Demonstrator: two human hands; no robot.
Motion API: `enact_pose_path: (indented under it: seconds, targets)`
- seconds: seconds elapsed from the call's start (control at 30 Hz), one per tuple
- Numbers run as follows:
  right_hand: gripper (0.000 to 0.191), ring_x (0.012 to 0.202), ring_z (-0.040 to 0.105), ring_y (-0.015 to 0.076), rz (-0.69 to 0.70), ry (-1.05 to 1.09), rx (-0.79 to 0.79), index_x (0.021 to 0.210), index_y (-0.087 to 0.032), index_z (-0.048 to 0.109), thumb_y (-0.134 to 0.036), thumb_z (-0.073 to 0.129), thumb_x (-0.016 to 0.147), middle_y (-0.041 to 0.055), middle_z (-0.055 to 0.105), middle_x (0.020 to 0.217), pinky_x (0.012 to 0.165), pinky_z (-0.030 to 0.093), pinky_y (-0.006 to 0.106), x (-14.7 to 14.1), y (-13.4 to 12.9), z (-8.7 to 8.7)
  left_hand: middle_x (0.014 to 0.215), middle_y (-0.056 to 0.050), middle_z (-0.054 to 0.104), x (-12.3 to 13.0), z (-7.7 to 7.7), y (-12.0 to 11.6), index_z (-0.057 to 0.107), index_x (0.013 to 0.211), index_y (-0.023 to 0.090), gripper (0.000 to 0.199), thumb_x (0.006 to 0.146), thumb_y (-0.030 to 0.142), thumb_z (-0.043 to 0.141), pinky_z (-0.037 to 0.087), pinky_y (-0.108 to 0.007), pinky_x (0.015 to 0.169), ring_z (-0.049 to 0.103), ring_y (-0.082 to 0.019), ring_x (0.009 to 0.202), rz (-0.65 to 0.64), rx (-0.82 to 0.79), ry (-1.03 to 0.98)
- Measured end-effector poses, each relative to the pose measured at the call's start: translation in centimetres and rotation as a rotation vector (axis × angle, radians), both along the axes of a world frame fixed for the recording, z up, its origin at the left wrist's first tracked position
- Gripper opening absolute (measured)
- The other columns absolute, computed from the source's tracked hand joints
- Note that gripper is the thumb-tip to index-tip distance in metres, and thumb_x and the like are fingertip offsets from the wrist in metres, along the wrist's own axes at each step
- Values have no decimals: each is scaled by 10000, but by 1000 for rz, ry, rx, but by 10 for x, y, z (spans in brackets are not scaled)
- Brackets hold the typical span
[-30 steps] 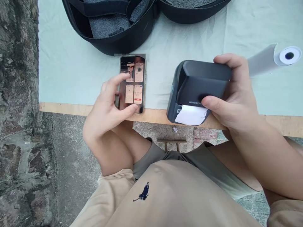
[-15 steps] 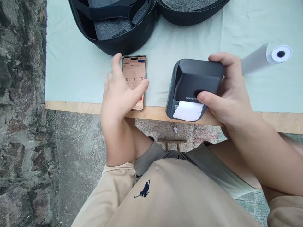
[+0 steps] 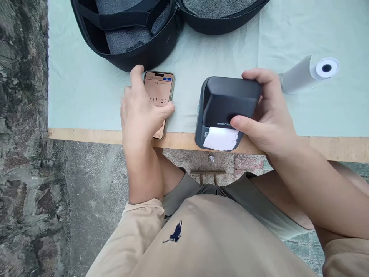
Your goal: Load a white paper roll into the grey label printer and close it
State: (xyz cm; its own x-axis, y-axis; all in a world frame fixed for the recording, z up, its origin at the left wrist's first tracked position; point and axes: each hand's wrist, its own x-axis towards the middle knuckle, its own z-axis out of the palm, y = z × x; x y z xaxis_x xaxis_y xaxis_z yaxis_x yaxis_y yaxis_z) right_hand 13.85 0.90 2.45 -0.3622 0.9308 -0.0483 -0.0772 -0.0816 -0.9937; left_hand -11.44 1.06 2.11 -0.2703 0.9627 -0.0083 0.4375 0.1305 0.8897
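My left hand spans a smartphone, fingers along its left side and thumb reaching across the screen to its right edge. The phone's screen shows timer digits, partly hidden by the hand. In my right hand is a black label printer, gripped from its right side with the thumb on its front. A torn-edged strip of white paper comes out of the printer's lower front. The printer is over the table's near edge; whether it touches the table I cannot tell.
A black zippered case lies open at the back, lined with grey foam and crossed by a strap. To the right is a roll of white paper. The cloth-covered table has a bare wooden front edge. A paper scrap lies on the ground.
The view has shifted slightly, so the table items appear further left. The phone has turned a little under my left hand, whose thumb now sits at its right edge. My right hand keeps the printer.
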Motion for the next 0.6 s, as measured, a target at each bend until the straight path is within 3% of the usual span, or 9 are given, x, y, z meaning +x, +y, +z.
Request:
enact_pose_path:
  seconds: [0.1, 0.3, 0.47, 0.6]
  targets:
    - [565, 828, 572, 117, -2, 8, -1, 1141, -409, 483, -283, 770, 672, -17, 516, 1076, 664, 560, 281, 0, 0, 0, 1008, -64, 506, 3, 5, 0, 508, 1218, 348, 753, 555, 157, 807, 66, -546, 1072, 290, -456, 1218, 52, -51, 20]
    - [579, 849, 565, 115, 9, 27, 4, 1154, -403, 475, -249, 765, 677, -10, 511, 1091, 663, 548, 268, 1, 1, -2, 1021, -56, 499, 3, 5, -1, 526, 1183, 321, 758, 520, 89, 811, -46, -545, 1116, 192, -458, 1278, 41, -19, -105]
    - [581, 848, 565, 109, 15, 20, 10, 1163, -399, 467, -246, 759, 686, -9, 516, 1089, 662, 551, 256, 0, 1, -3, 1061, -62, 485, -3, -1, 2, 539, 1094, 342, 699, 503, 113, 832, 66, -477, 1139, 109, -412, 1336, 13, 18, -206]
    - [577, 844, 564, 114, 11, 12, 19, 1156, -397, 473, -258, 765, 679, -4, 521, 1088, 663, 551, 262, 0, 1, -3, 1028, -66, 468, -6, -6, 5, 501, 1146, 348, 765, 494, 188, 869, 55, -512, 1130, 212, -417, 1276, 59, -26, -109]
